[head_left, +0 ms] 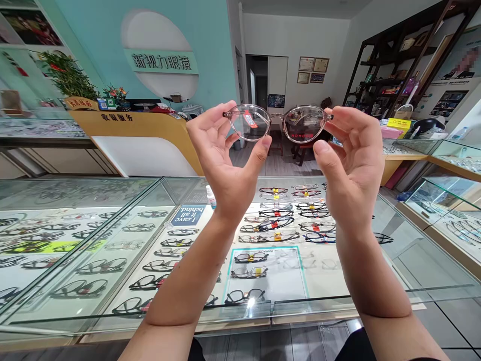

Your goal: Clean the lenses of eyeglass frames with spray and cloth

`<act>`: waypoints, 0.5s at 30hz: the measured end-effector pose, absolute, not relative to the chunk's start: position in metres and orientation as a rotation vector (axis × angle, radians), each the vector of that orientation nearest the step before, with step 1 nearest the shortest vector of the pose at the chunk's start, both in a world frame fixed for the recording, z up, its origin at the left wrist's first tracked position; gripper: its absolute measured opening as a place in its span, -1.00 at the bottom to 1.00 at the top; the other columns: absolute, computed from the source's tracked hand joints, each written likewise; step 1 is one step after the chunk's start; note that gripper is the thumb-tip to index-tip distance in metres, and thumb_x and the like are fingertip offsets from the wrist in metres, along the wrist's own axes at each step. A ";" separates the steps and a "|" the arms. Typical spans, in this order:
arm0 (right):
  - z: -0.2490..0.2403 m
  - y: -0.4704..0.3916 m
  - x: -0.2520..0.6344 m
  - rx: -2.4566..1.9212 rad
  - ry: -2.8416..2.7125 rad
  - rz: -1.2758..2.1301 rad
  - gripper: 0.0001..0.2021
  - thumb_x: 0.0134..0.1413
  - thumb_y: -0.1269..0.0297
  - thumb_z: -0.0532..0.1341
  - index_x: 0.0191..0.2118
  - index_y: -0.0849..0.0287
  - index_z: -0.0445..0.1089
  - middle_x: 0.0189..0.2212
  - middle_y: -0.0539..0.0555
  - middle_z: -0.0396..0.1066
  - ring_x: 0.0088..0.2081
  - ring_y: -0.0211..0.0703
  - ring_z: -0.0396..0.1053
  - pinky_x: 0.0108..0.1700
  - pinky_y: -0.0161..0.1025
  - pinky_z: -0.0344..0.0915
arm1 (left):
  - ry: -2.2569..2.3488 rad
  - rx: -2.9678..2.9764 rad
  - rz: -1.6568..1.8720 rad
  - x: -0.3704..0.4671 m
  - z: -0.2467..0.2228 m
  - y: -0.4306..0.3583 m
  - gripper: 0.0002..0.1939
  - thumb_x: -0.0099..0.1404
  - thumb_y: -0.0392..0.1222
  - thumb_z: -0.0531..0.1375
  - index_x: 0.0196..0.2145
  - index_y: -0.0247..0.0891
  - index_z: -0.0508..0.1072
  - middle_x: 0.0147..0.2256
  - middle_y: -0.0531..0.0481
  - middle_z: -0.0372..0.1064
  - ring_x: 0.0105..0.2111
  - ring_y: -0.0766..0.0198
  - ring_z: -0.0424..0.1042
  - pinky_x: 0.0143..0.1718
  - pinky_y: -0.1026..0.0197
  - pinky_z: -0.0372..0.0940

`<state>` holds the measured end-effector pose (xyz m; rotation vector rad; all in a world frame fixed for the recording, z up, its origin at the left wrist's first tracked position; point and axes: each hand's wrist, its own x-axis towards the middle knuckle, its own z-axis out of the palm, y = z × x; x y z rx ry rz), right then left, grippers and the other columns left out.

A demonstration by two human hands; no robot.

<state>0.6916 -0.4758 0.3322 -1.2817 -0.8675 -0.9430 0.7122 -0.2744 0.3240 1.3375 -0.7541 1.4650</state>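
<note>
Head camera: thin-rimmed round eyeglasses (277,116) are held level in the air above a glass display worktop (319,307), under which rows of other spectacle frames lie. Left hand (235,168) and right hand (355,168) are apart, each with fingers on one outer end of the frame, thumbs low near the rims. It looks light and somewhat fragile, its lenses probably slippery; the end pieces beside the hinges seem the safest hold.
</note>
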 end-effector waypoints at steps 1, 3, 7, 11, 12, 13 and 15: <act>0.332 -0.476 0.693 -1.269 -0.866 -0.944 -0.62 0.37 -0.01 0.39 0.21 -0.17 0.46 0.28 0.10 0.44 0.43 0.20 0.37 0.42 0.30 0.45 | -0.755 1.335 1.455 0.713 0.324 -0.274 -0.13 0.19 0.33 0.56 0.29 0.14 0.27 0.36 -0.12 0.34 0.48 -0.19 0.31 0.51 -0.36 0.22; 0.332 -0.476 0.696 -1.257 -0.861 -0.947 -0.66 0.41 -0.06 0.34 0.20 -0.18 0.46 0.25 0.09 0.44 0.44 0.19 0.37 0.41 0.32 0.45 | -0.750 1.342 1.426 0.712 0.324 -0.274 -0.13 0.18 0.34 0.56 0.28 0.14 0.26 0.37 -0.12 0.34 0.49 -0.18 0.29 0.51 -0.35 0.22; 0.332 -0.477 0.701 -1.255 -0.836 -0.989 -0.68 0.44 -0.11 0.31 0.16 -0.15 0.47 0.19 0.08 0.48 0.36 0.18 0.45 0.35 0.30 0.51 | -0.750 1.361 1.350 0.711 0.324 -0.275 -0.14 0.19 0.33 0.55 0.27 0.15 0.25 0.40 -0.12 0.32 0.48 -0.17 0.31 0.48 -0.31 0.25; 0.332 -0.477 0.700 -1.231 -0.819 -0.998 -0.68 0.42 -0.12 0.33 0.12 -0.13 0.48 0.16 0.08 0.50 0.32 0.16 0.48 0.34 0.25 0.51 | -0.798 1.328 1.376 0.711 0.325 -0.278 -0.19 0.22 0.28 0.55 0.26 0.19 0.26 0.35 -0.07 0.38 0.41 -0.09 0.40 0.47 -0.28 0.26; 0.333 -0.477 0.699 -1.223 -0.820 -0.988 -0.68 0.41 -0.12 0.34 0.11 -0.13 0.48 0.15 0.08 0.50 0.32 0.15 0.48 0.34 0.24 0.51 | -0.802 1.323 1.389 0.711 0.325 -0.278 -0.20 0.23 0.28 0.55 0.25 0.19 0.26 0.34 -0.07 0.39 0.40 -0.08 0.42 0.47 -0.28 0.26; 0.333 -0.476 0.698 -1.215 -0.817 -0.980 -0.69 0.41 -0.12 0.34 0.10 -0.13 0.48 0.15 0.07 0.50 0.31 0.14 0.48 0.34 0.22 0.51 | -0.802 1.323 1.399 0.712 0.326 -0.279 -0.20 0.23 0.29 0.54 0.25 0.19 0.26 0.34 -0.07 0.40 0.40 -0.08 0.42 0.47 -0.29 0.26; 0.335 -0.474 0.695 -1.190 -0.805 -0.973 -0.74 0.42 -0.07 0.35 0.08 -0.13 0.50 0.12 0.06 0.51 0.28 0.10 0.51 0.33 0.18 0.51 | -0.793 1.345 1.400 0.711 0.326 -0.279 -0.18 0.22 0.34 0.54 0.25 0.18 0.24 0.35 -0.09 0.39 0.41 -0.11 0.41 0.47 -0.32 0.25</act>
